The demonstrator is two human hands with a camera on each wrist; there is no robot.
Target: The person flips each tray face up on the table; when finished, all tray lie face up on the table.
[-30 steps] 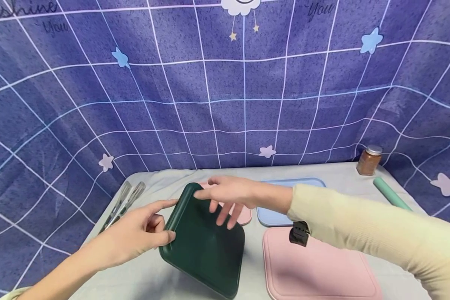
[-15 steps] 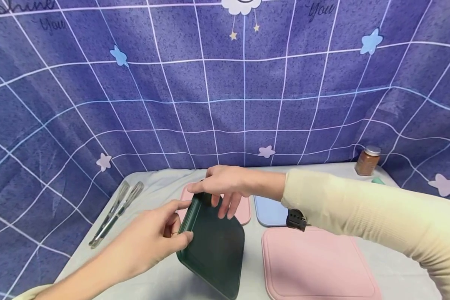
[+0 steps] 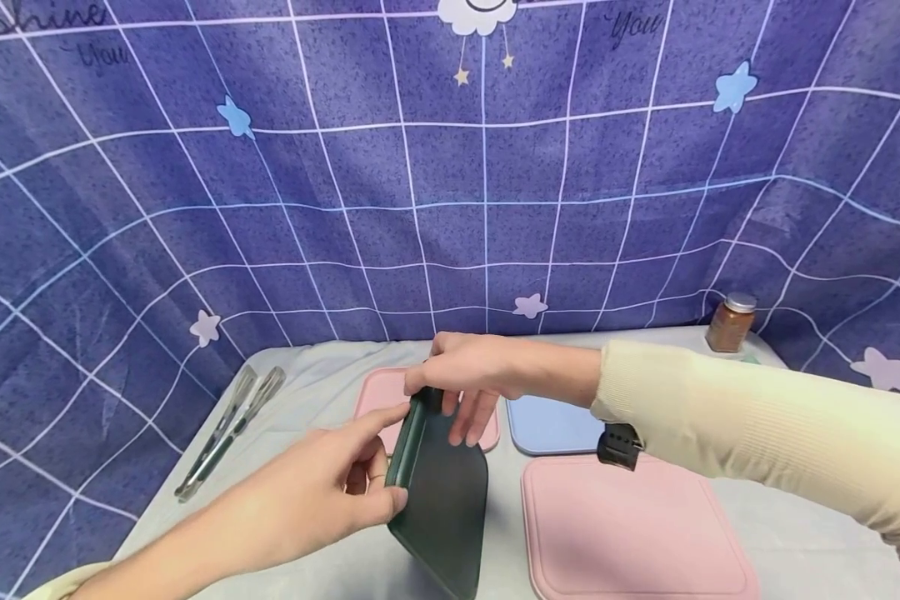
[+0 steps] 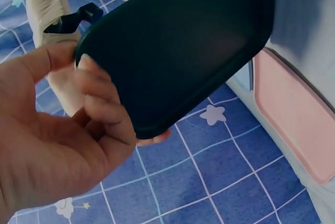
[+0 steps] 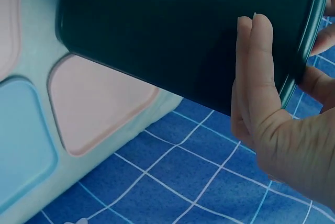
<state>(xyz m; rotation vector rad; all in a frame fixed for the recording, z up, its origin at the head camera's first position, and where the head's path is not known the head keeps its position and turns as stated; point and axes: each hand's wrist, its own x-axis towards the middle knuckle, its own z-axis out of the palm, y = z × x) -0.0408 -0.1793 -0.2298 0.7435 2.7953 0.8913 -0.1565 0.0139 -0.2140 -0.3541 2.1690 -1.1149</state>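
Note:
A dark green rectangular tray (image 3: 450, 492) is tipped up steeply on its side in the head view. My left hand (image 3: 330, 475) grips its raised near edge, thumb on one face and curled fingers behind, as the left wrist view also shows. My right hand (image 3: 472, 375) holds the far upper corner; in the right wrist view its long fingers (image 5: 261, 67) lie along the tray's face while the thumb goes over the rim. Behind the tray lies a small pink tray (image 3: 378, 387), partly covered by it and the hands.
A blue tray (image 3: 551, 425) and a larger pink tray (image 3: 630, 525) lie flat on the white cloth to the right. Metal tongs (image 3: 232, 433) rest at the left. A brown jar (image 3: 731, 323) with a silver lid stands at the back right. A blue grid-patterned curtain (image 3: 450, 167) hangs behind.
The green tray has shifted right and turned more edge-on, my left hand moving along with it. My right hand has come from in front of its face to grip the far corner.

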